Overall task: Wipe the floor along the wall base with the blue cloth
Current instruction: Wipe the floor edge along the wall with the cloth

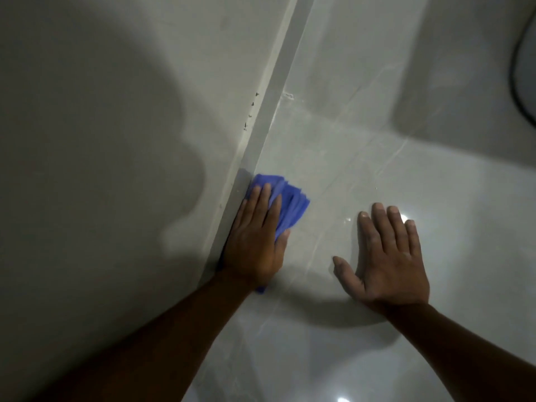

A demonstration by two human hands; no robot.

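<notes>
A crumpled blue cloth [291, 203] lies on the glossy grey tiled floor [362, 158], pushed right up against the grey skirting strip [275, 103] at the wall base. My left hand [256, 236] presses flat on top of the cloth, fingers spread, its outer edge touching the skirting. Part of the cloth pokes out beyond the fingertips and a small bit shows under the wrist. My right hand [388, 256] rests palm-down on the bare floor to the right, fingers apart, holding nothing.
The pale wall [116, 126] fills the left side, with small dark chips along the skirting's top edge. A dark curved object [522, 82] sits at the far right edge. Light reflections glare on the tiles near my right hand.
</notes>
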